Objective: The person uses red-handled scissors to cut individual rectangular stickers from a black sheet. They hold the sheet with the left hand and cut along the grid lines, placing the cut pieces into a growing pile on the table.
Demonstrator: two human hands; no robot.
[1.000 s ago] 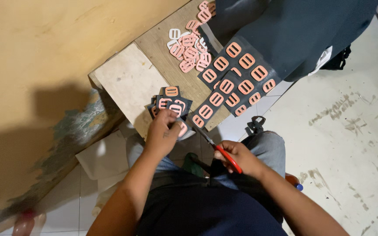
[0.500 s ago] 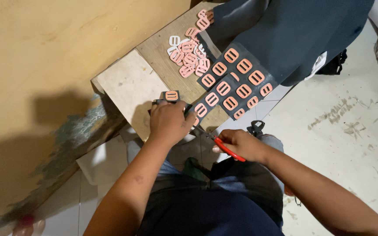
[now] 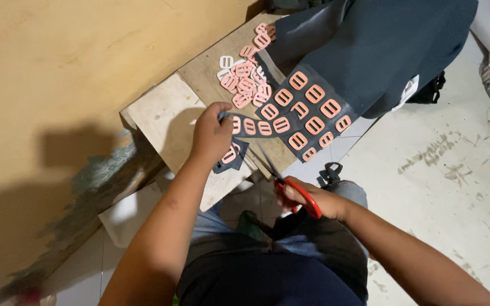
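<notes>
The left hand (image 3: 212, 133) pinches a dark strip (image 3: 253, 126) of pink buckles taut above the worktop (image 3: 168, 116), so the right hand (image 3: 307, 199), gripping red scissors (image 3: 290, 190), can cut beneath it.

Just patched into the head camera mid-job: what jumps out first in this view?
The dark sheet studded with pink slotted buckles draws the eye, lying across the wooden board at upper centre, with a pile of loose pink buckles just beyond it. The left hand pinches a strip of that sheet, while the right hand below has red-handled scissors in its grip, blades pointing up toward the strip.
</notes>
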